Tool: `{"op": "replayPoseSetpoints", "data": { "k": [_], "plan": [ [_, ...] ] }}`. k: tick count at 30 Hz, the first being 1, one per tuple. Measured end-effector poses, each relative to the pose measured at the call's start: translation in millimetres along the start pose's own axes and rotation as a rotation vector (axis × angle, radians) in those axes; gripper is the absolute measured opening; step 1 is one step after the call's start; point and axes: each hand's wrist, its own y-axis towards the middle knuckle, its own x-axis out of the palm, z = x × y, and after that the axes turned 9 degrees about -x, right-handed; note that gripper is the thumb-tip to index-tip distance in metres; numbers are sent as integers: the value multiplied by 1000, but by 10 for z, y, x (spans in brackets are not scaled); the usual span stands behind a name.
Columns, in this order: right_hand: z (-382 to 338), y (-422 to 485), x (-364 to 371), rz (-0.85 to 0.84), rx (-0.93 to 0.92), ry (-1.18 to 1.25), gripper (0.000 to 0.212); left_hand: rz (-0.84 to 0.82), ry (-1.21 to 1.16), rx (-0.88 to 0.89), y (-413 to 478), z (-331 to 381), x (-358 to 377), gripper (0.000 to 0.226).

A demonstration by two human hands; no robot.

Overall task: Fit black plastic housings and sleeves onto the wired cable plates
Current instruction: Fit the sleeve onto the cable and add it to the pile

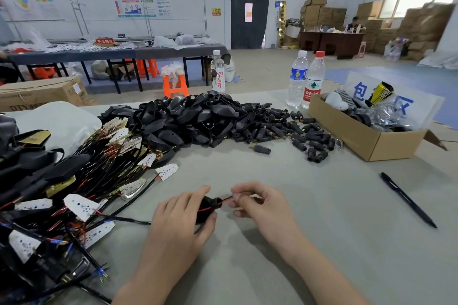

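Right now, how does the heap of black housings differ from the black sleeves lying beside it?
The housings are broad, curved shells; the sleeves are small, stubby cylinders. The housings are heaped high; the sleeves are spread low, with a few lying apart. The housings sit nearer the wired plates, the sleeves nearer the cardboard box. Both are black and lie on the table.

Head view looks forward and down; table point(285, 242) close below.
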Motion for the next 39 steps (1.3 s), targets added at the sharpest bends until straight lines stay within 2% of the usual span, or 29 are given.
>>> {"op": "replayPoseSetpoints", "data": {
  "k": [8, 14, 23, 27, 30, 32, 34, 36, 39],
  "plan": [
    [-47, 146, -329, 267, 21, 70, 18, -43, 55, -24, -2, 39, -61, 48],
    [-24, 222, -588, 470, 33, 41, 19, 54, 143, 35, 14, -1, 8, 50],
    [-47, 301, -883, 700, 24, 62, 15, 55, 222, 69, 19, -34, 46, 51],
    [-29, 290, -906, 711, 23, -17, 18, 56, 127, 152, 40, -22, 54, 58],
    [-12, 265, -895, 694, 3, -320, 25, 126, -5, 234, 46, 13, 50, 45],
    [-12, 231, -856, 638, -34, -505, 30, 181, -88, 219, 45, 28, 40, 38],
    [-26, 196, -797, 575, -94, -645, 33, 218, -139, 111, 42, 3, 20, 36],
    [-43, 162, -691, 475, -190, -735, 34, 183, -245, -110, 46, -49, -7, 38],
    [-1, 68, -413, 203, -386, -839, 33, 68, -421, -406, 46, -147, -37, 42]
  ]
}}
